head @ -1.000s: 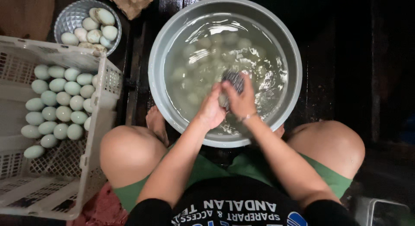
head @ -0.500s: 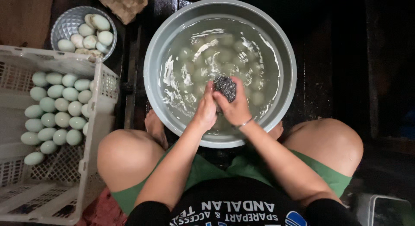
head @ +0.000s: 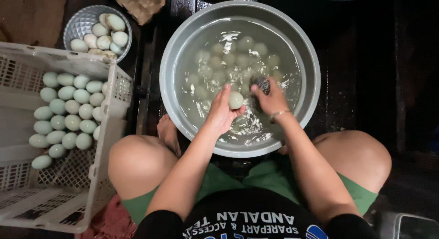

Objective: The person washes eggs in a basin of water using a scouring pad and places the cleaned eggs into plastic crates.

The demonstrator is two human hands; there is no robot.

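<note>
Head view tells me washing is midway: left hand grips an egg, right hand clutches a scrubber, many eggs in the basin remain, cleaned ones fill the crate.

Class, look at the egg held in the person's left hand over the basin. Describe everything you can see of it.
The egg is pale greenish white, smooth, oval and whole, and looks wet. The left hand holds it in a grip of fingers and thumb, above the water of the round grey basin. The right hand, holding a dark scouring pad, is close beside it. More eggs lie underwater below.
</note>
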